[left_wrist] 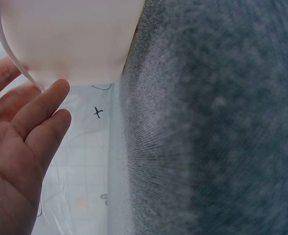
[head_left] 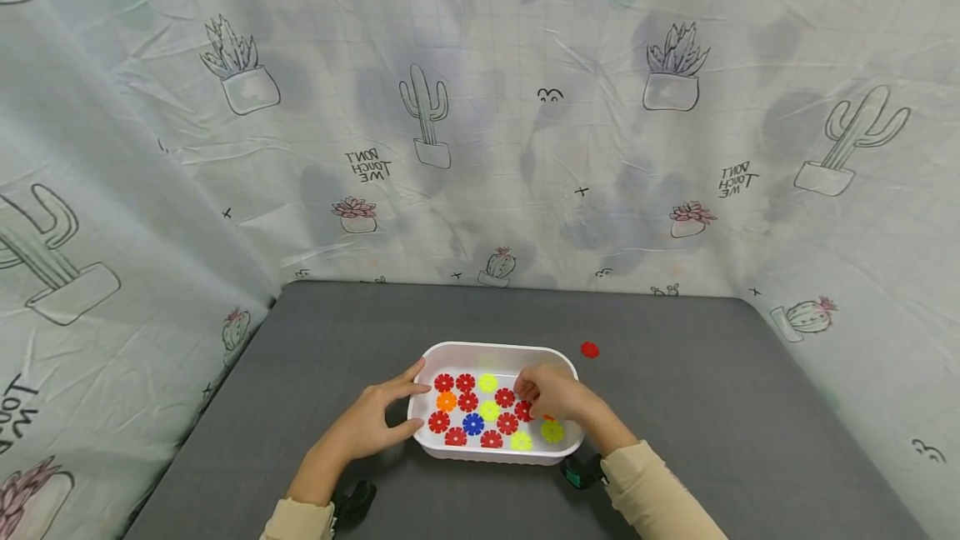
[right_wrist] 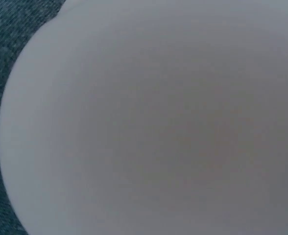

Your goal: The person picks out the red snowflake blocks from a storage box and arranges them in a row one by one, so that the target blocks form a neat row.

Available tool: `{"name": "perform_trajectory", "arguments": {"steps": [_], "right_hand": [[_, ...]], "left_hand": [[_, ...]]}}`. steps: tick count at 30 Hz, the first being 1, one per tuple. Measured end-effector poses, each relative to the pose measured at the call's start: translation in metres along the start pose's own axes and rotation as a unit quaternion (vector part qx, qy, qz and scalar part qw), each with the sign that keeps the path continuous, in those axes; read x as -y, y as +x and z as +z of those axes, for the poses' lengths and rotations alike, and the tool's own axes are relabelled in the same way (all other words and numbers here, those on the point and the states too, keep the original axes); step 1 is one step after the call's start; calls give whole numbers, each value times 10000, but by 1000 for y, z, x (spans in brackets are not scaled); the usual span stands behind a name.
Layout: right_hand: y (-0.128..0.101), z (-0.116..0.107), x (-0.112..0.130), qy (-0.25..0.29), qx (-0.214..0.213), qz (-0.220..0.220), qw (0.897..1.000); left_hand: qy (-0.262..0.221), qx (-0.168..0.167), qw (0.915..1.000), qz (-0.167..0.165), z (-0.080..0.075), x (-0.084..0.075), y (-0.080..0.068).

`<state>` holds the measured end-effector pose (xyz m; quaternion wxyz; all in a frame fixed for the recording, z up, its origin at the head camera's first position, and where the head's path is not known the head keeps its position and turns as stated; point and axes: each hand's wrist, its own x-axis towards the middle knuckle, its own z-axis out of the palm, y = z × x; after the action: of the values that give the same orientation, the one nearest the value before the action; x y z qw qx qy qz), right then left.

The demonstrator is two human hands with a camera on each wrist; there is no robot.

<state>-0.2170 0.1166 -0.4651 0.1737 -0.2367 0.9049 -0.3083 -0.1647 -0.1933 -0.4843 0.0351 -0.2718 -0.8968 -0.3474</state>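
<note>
on the grey bench, the left hand steadies the white tray, fingers straight; the right hand reaches among the discs, grip hidden; one red disc lies outside, far right.

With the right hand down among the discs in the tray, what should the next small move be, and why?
Probably lift the right hand with one red disc: its fingertips sit at that disc inside the white tray, which the left hand steadies by the rim.
</note>
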Motion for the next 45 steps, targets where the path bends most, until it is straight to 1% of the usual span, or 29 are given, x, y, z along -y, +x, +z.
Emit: {"name": "perform_trajectory", "arguments": {"steps": [6, 11, 14, 18, 22, 28, 38, 42, 45], "right_hand": [[3, 3, 1, -275, -40, -122, 9995], [6, 7, 2, -677, -137, -223, 9974], [6, 9, 4, -885, -199, -194, 9957], [4, 10, 5, -1001, -226, -97, 9947], [4, 11, 5, -1108, -220, -39, 9936], [4, 12, 5, -1250, -215, -90, 9919], [3, 10, 5, -1258, -179, -240, 9916], [3, 9, 3, -1079, -119, -301, 9936], [4, 8, 2, -796, -47, -342, 9962]], "left_hand": [[-44, 33, 10000, 0, -1, 1, 0], [25, -4, 10000, 32, -2, 1, -1], [77, -40, 9999, 88, -1, 1, 0], [102, -37, 9999, 70, 0, 1, 0], [73, -19, 10000, -20, 0, 0, 0], [131, -24, 9999, -35, 1, 1, 0], [139, -89, 9998, 101, 0, 1, 0], [93, -57, 9999, 82, 0, 1, 0], [73, -52, 9999, 90, 0, 1, 0]]}}
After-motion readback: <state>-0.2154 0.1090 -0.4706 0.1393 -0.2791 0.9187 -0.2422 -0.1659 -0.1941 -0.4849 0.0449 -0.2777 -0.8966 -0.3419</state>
